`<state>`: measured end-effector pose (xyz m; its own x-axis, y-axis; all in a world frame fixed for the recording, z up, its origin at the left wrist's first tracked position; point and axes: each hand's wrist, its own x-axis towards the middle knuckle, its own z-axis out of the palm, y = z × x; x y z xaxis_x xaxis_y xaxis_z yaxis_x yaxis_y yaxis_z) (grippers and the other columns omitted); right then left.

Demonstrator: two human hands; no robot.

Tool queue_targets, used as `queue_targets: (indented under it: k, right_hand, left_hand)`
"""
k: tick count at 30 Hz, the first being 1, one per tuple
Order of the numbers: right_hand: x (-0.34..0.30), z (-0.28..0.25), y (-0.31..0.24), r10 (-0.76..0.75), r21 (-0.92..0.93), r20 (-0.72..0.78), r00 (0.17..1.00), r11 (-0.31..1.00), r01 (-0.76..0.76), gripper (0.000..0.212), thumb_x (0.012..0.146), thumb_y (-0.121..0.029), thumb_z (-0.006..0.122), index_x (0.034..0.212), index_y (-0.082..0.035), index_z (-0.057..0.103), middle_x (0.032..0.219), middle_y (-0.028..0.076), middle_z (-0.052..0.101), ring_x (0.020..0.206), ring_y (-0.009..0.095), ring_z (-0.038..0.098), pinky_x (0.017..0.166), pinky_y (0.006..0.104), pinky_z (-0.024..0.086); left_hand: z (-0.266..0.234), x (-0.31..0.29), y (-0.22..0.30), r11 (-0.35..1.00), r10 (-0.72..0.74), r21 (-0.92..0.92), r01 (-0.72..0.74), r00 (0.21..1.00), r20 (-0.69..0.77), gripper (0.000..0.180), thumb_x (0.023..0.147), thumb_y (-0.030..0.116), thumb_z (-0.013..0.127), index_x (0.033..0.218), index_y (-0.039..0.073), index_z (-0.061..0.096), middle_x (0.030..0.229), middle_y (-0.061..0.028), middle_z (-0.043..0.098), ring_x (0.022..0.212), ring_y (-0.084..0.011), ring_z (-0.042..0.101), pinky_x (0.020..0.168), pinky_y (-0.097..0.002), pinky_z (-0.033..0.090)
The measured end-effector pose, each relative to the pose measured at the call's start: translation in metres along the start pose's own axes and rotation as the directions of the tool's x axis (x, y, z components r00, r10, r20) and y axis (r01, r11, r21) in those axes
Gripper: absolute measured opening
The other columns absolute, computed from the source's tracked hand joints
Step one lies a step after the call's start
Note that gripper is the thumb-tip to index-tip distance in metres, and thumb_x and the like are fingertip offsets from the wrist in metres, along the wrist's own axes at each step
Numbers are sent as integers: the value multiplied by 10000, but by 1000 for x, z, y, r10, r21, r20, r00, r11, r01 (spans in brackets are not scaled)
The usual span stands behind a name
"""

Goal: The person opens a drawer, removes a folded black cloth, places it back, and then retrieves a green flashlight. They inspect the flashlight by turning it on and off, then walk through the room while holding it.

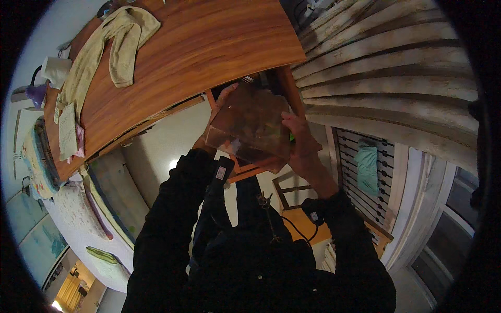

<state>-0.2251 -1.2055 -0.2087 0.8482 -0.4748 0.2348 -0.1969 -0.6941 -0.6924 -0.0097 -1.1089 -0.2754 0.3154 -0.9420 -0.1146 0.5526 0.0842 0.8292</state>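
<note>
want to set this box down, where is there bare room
Bare: the brown wood-grain desktop, middle to right, between the long yellowish cloth, beige pleated curtain and open reddish wooden drawer. Crowded: the desktop's left end, under that cloth, and the drawer, beneath the transparent brownish box held by left hand and right hand.

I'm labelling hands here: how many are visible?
2: the left hand and the right hand, at the left and right sides of the see-through container.
</note>
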Motion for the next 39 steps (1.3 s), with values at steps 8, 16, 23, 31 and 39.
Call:
queue_targets:
  k: [8, 16, 23, 31, 39]
  right_hand:
    - [7, -6, 0, -30, -15, -22, 999, 999, 30, 603, 748, -105, 742, 1268, -73, 439, 1305, 156, 491, 1192, 339, 498, 958, 405, 451]
    - [35, -31, -12, 457, 714, 58, 888, 602, -357, 485, 936, -188, 574, 1364, -49, 395, 1229, 82, 550, 1082, 186, 546, 901, 325, 465]
    - [41, -24, -7, 497, 757, 189, 847, 476, -448, 422, 966, -194, 496, 1352, -38, 424, 1177, 76, 561, 902, 113, 561, 797, 269, 476]
    - [-29, -2, 25, 589, 625, 391, 707, 394, -674, 414, 944, -171, 568, 1308, -11, 454, 1180, 90, 531, 885, 144, 577, 782, 292, 508]
    - [-81, 7, 56, 649, 444, 161, 743, 625, -642, 407, 891, -151, 616, 1259, -22, 500, 1101, 94, 551, 934, 185, 591, 800, 310, 499]
  left_hand:
    - [4, 10, 10, 988, -36, -156, 17, 992, -124, 440, 931, 152, 576, 1339, 68, 434, 1314, -58, 487, 1189, -176, 493, 1000, -330, 425]
    - [21, -8, 63, 808, -257, 460, 368, 923, -287, 278, 964, 253, 510, 1086, 11, 572, 851, 7, 561, 759, -76, 491, 653, -246, 416]
    - [13, -28, 63, 937, -245, 124, 328, 864, -439, 185, 947, 208, 479, 974, 49, 568, 633, 14, 471, 523, -88, 421, 452, -236, 318]
    - [-48, -25, 75, 948, -318, -244, 205, 655, -685, 110, 901, 191, 505, 834, 108, 527, 606, 39, 393, 474, -86, 365, 405, -230, 288]
    - [-70, -33, 80, 984, -166, -158, 81, 737, -655, 322, 896, 361, 613, 1056, 84, 572, 926, -48, 592, 887, -190, 598, 745, -304, 455]
